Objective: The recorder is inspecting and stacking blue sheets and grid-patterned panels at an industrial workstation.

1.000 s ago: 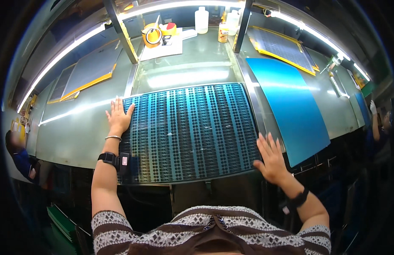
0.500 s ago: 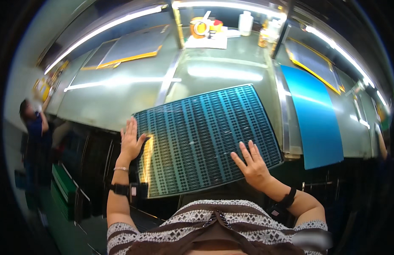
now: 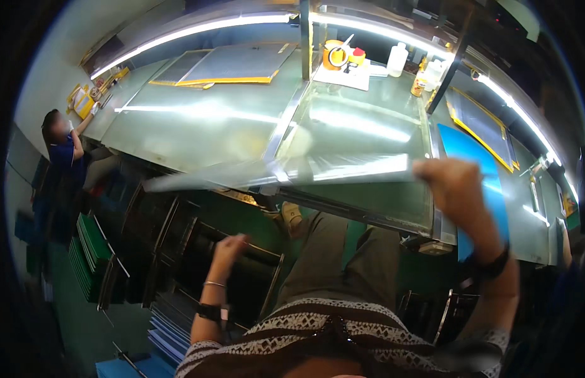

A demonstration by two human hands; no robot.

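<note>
Thin panel (image 3: 273,173) seen edge-on, lifted off the glass light table (image 3: 362,126), long axis running left–right in front of the person. Right hand (image 3: 453,183) is closed around the panel's right end; motion blur hides the finger detail. Left hand (image 3: 228,247) hangs loosely curled below the panel, apparently grasping nothing.

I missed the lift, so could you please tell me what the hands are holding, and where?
The right hand grips the thin sheet at its right end; the left hand holds nothing.
</note>
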